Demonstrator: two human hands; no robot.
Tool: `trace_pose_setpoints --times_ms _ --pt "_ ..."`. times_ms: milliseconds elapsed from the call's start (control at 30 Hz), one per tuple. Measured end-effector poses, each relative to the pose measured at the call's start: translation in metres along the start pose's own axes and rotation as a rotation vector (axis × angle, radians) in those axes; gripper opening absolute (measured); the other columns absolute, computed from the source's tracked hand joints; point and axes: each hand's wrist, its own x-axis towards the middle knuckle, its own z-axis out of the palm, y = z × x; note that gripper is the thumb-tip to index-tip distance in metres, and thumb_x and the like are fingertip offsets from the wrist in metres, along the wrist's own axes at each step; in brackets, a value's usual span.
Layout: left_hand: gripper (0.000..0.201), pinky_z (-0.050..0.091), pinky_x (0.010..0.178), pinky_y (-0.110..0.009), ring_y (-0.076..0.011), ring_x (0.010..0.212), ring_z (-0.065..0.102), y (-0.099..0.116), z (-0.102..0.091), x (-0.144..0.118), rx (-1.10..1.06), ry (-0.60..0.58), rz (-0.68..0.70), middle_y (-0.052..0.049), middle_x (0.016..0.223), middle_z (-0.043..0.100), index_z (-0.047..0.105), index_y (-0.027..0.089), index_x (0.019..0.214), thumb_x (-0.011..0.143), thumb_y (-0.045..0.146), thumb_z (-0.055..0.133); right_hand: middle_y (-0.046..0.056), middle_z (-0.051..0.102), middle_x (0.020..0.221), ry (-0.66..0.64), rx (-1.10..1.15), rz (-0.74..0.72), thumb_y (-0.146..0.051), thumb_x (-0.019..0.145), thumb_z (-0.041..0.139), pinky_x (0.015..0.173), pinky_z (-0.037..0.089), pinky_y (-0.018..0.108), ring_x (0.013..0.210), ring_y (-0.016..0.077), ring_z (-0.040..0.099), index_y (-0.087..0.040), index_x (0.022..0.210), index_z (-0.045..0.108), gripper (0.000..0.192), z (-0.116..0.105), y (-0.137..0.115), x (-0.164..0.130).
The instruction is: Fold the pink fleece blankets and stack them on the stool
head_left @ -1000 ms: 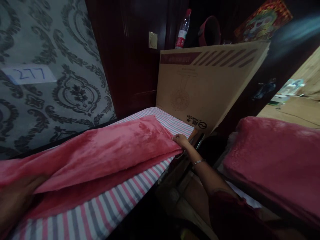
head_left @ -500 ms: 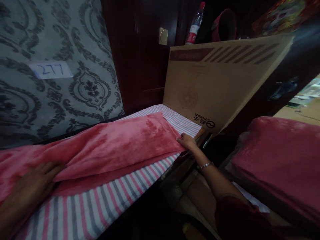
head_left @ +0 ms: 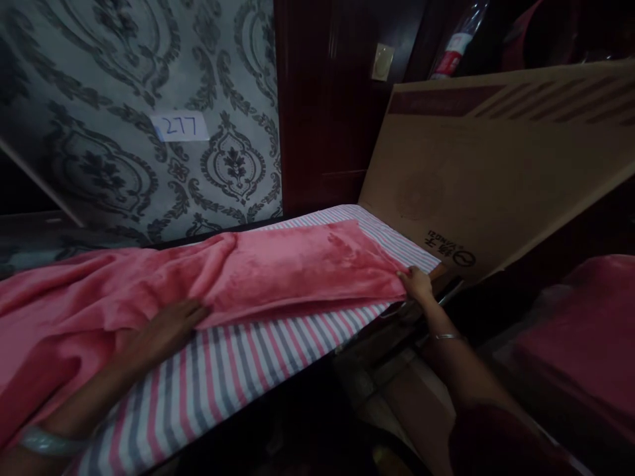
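Observation:
A pink plush blanket (head_left: 297, 264), folded into a long strip, lies over a striped sheet (head_left: 238, 370). My right hand (head_left: 417, 284) pinches the blanket's near corner at its right end. Farther left, my left hand (head_left: 173, 324) is closed on the near edge, its fingers partly sunk in the plush. Between my hands the cloth lies fairly flat, while left of my left hand it is bunched into loose folds. A layered lower edge shows along the near side.
A large cardboard box (head_left: 446, 165) stands behind the sheet's right end, a bottle (head_left: 454, 56) behind it. Patterned wallpaper (head_left: 233, 165) with a "277" label (head_left: 181, 125) backs the left. At far right is another pink plush stack (head_left: 580, 337).
My view has swung left. My left hand has come closer to my right along the near edge, and the blanket has bunched up around it. My right hand keeps its corner.

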Motion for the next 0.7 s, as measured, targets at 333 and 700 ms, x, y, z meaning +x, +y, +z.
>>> trace_pose_setpoints --times_ms 333,700 --pt "0.045 0.047 0.100 -0.037 -0.0267 0.117 0.062 0.004 0.005 0.001 -0.024 0.057 -0.062 -0.014 0.123 0.067 0.067 0.013 0.120 0.085 0.012 0.040 0.016 0.073 0.085 -0.058 0.105 0.066 -0.037 0.083 0.062 0.067 0.045 0.030 0.083 0.0272 0.068 -0.011 0.089 0.073 0.029 0.005 0.007 0.005" --pt "0.054 0.034 0.102 -0.036 -0.0257 0.129 0.046 0.018 -0.133 0.091 0.011 0.586 -0.259 -0.010 0.135 0.054 0.056 0.002 0.130 0.098 0.027 0.021 0.012 0.069 0.077 0.029 0.288 0.064 -0.042 0.082 0.057 0.065 0.044 0.030 0.073 0.0233 0.061 -0.010 0.086 0.071 0.035 -0.003 -0.006 0.013"
